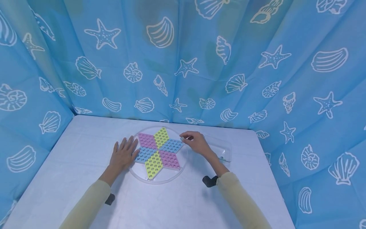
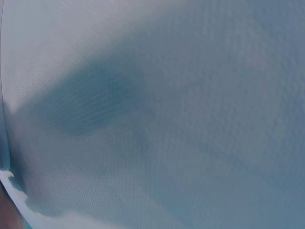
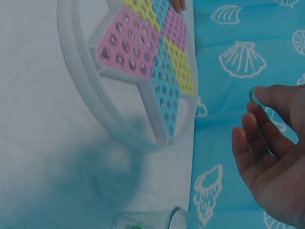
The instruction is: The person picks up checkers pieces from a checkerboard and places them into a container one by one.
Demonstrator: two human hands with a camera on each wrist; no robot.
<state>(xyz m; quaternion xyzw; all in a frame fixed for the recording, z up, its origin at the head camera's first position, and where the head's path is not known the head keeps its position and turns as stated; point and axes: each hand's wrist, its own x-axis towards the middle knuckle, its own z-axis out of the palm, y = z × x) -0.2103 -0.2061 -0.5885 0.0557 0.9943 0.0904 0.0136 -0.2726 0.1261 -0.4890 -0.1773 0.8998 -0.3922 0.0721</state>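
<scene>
A round Chinese checkers board (image 1: 153, 164) lies on the table, its star points coloured pink, yellow and blue and dotted with holes. Between thumb and fingertip my right hand (image 1: 199, 143) pinches a clear glass marble (image 3: 253, 95), held above the board's right side near a blue point. My left hand (image 1: 122, 156) lies palm down with its fingers spread at the board's left edge, its thumb by the other blue point. In the left wrist view, only blurred pale cloth and a sliver of skin at the lower left show.
A clear plastic tray (image 1: 226, 145) stands right of the board, behind my right forearm, with a few greenish marbles (image 1: 222, 158) in it. White cloth covers the table (image 1: 171, 203). A blue curtain (image 1: 177, 47) with shell and starfish prints hangs behind and at both sides.
</scene>
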